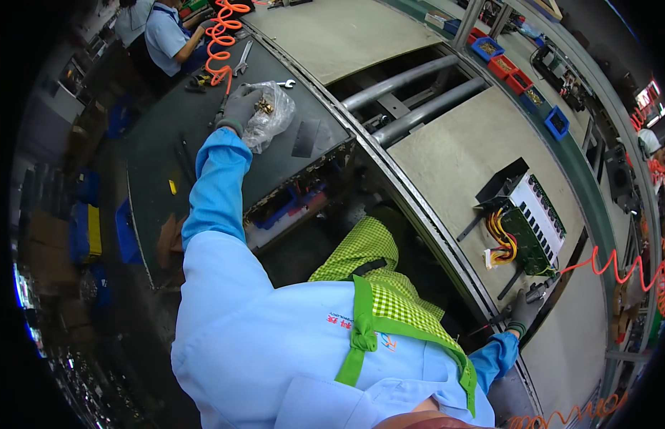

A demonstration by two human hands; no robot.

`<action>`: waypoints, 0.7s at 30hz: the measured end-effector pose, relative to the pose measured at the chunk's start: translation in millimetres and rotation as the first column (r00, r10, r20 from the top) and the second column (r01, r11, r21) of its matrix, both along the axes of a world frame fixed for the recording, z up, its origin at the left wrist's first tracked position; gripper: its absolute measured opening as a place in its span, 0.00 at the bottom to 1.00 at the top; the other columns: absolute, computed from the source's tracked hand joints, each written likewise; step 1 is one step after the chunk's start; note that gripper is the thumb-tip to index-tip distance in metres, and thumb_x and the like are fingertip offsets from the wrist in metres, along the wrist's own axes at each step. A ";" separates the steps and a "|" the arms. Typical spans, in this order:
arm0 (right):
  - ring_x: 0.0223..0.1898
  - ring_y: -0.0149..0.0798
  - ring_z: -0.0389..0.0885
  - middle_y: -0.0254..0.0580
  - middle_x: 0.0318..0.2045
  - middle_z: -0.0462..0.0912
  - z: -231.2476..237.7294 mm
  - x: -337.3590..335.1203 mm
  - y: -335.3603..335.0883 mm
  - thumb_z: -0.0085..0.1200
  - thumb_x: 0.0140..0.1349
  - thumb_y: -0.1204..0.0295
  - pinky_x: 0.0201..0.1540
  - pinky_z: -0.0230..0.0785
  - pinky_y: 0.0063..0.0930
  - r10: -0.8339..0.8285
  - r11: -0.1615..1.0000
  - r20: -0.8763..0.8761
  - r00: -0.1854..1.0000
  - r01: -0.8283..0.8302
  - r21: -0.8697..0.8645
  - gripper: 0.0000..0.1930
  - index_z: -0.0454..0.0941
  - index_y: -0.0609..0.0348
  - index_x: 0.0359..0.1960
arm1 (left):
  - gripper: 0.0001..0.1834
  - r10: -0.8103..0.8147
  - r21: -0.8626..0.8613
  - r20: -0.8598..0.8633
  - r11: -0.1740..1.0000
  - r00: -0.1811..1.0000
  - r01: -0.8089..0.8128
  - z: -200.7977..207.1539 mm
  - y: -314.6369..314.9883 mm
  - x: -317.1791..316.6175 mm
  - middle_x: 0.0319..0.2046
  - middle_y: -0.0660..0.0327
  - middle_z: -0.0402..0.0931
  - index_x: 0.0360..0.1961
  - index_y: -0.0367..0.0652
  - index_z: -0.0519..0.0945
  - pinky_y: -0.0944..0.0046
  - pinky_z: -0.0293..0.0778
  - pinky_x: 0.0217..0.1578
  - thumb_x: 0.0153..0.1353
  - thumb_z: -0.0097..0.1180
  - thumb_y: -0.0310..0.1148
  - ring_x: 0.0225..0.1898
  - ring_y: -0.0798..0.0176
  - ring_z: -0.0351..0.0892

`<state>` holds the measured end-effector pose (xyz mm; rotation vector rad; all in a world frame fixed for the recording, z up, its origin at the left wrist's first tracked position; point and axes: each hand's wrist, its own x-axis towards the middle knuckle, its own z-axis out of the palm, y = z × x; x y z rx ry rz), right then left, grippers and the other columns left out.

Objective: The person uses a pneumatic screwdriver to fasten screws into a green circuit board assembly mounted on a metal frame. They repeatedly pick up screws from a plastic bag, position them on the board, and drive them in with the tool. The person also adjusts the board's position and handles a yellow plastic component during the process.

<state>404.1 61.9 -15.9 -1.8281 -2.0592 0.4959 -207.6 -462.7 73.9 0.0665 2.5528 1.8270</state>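
My left hand (241, 107), in a grey glove, is closed on a clear plastic bag (264, 132) on the dark table to my left. Small brass-coloured parts (264, 106) show at its fingertips; whether they are inside the bag I cannot tell. Far to the right, my gloved right hand (525, 312) grips an air screwdriver (538, 291) with a thin dark shaft, joined to a red coiled hose (607, 268). Just beyond that hand stands a metal-cased electronic unit (536, 214) with a green board and a bundle of coloured wires (502, 236).
Two wrenches (242, 58) and a dark flat plate (305, 138) lie near the bag. An orange coiled hose (219, 32) hangs over the table. Metal rollers (425, 114) bridge a gap in the line. Blue and red bins (518, 80) line the far side. A co-worker (168, 39) sits far left.
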 end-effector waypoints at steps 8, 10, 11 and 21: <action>0.55 0.59 0.71 0.61 0.54 0.72 7.4 11.0 -9.3 0.59 0.46 0.53 0.57 0.63 0.43 -0.143 0.990 0.075 0.987 0.142 0.015 0.44 0.57 0.61 0.63 | 0.19 -0.130 -0.043 0.289 0.988 0.948 0.149 14.7 -6.8 -35.0 0.43 0.57 0.72 0.50 0.46 0.74 0.64 0.78 0.42 0.56 0.56 0.28 0.49 0.56 0.73; 0.56 0.59 0.70 0.63 0.54 0.72 13.4 11.6 -13.6 0.59 0.45 0.51 0.58 0.63 0.43 -0.140 0.990 0.115 0.983 0.142 -0.010 0.45 0.56 0.61 0.64 | 0.16 -0.389 -0.665 -0.203 0.728 0.898 0.165 -3.4 -35.2 -64.4 0.41 0.56 0.74 0.49 0.44 0.75 0.62 0.76 0.41 0.58 0.54 0.32 0.46 0.56 0.75; 0.56 0.60 0.70 0.64 0.54 0.71 15.8 14.2 -17.3 0.59 0.46 0.50 0.57 0.63 0.43 -0.158 0.987 0.149 0.976 0.160 -0.002 0.45 0.57 0.62 0.63 | 0.15 -0.289 -0.547 -0.269 0.831 0.919 0.101 0.4 -13.8 -63.9 0.38 0.54 0.76 0.47 0.41 0.76 0.60 0.74 0.40 0.59 0.52 0.33 0.42 0.55 0.76; 0.52 0.59 0.73 0.62 0.51 0.72 16.4 16.4 -25.5 0.57 0.47 0.45 0.54 0.66 0.48 -0.264 0.961 0.208 0.942 0.276 -0.027 0.45 0.57 0.60 0.61 | 0.11 -0.756 -0.125 -0.348 0.624 0.555 0.771 3.9 222.8 103.9 0.27 0.62 0.75 0.40 0.39 0.78 0.68 0.70 0.30 0.63 0.54 0.36 0.29 0.72 0.73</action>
